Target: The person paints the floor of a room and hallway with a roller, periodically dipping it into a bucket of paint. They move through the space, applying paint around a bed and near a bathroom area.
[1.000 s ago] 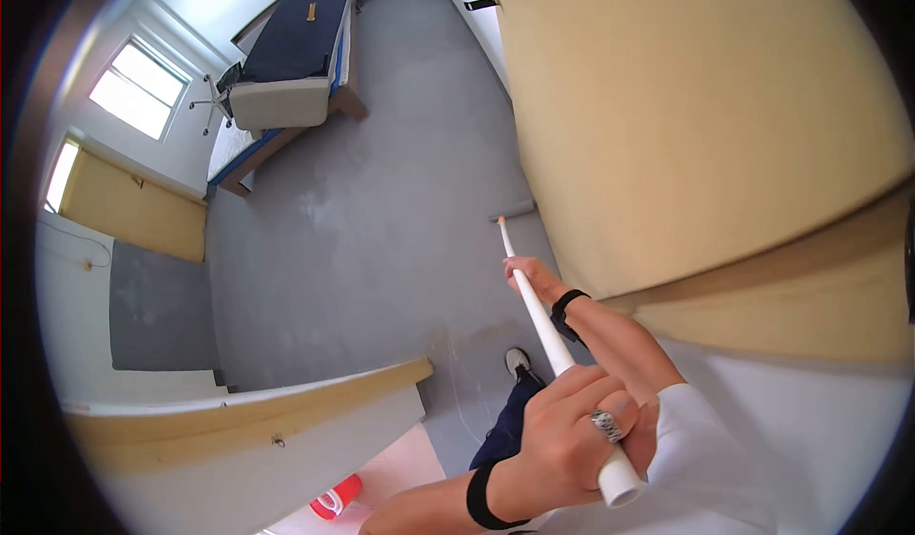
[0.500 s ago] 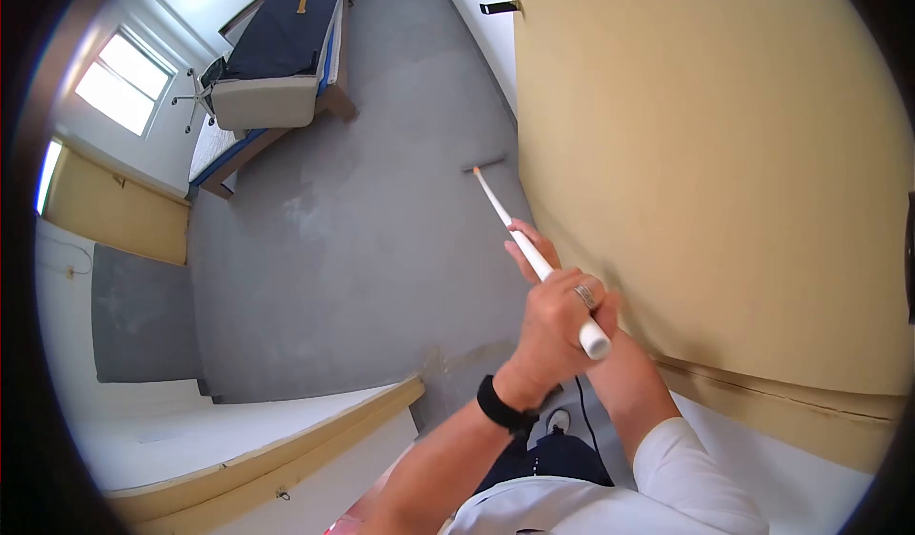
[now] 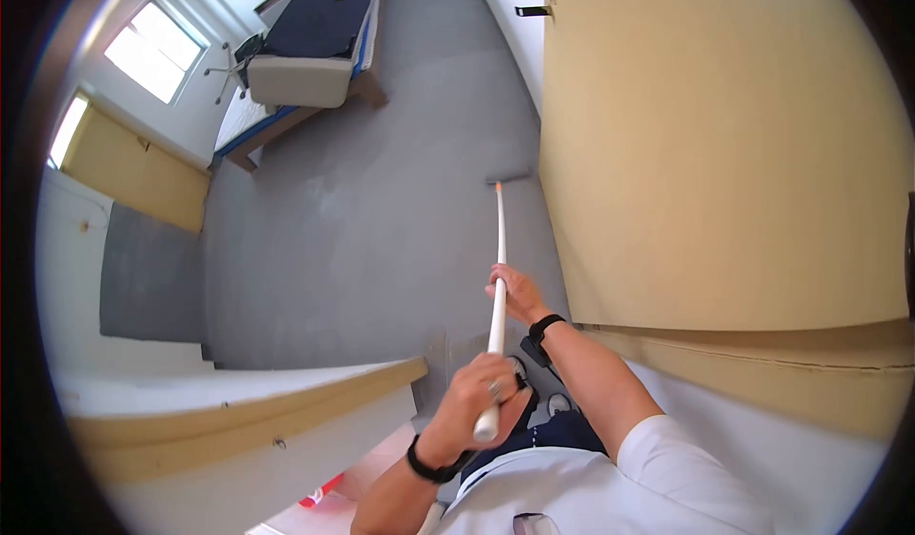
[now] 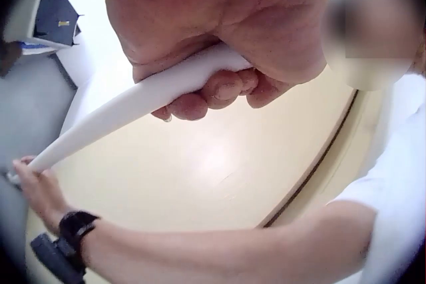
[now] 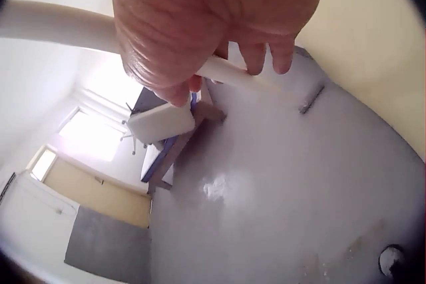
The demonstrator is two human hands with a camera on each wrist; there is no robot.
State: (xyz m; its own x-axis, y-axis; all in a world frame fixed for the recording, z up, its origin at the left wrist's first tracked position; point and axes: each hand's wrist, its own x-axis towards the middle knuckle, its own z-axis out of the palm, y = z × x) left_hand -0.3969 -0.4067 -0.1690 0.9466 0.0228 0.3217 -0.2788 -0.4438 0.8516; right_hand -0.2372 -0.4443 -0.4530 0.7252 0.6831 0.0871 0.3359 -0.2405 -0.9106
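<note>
White pole (image 3: 498, 322) in both hands (image 3: 474, 394) (image 3: 521, 295), dark head (image 3: 515, 178) beyond

White pole (image 3: 498, 321), slanting forward and down, dark crosswise head (image 3: 516, 178) on grey floor (image 3: 381, 221)

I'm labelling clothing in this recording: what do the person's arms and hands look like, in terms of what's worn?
The right arm has a short white sleeve and a black wristband with a dark, boxy device. The left hand wears a metallic ring, its pattern unclear; a second black band circles that wrist. The right hand wears no glove.
</note>
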